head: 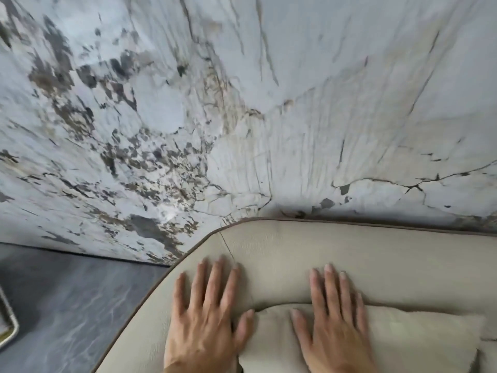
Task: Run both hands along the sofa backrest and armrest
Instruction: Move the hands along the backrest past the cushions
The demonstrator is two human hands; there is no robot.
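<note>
A beige leather sofa backrest with brown piping runs along the lower right and curves down at its left corner into the armrest. My left hand lies flat with fingers spread on that curved corner. My right hand lies flat, palm down, across the top edge of a beige cushion, its fingertips touching the backrest. Neither hand holds anything. Both are slightly blurred.
A white marble-patterned wall with grey and brown veins stands directly behind the sofa. Dark grey floor shows at lower left, with the rim of a pale object at the left edge.
</note>
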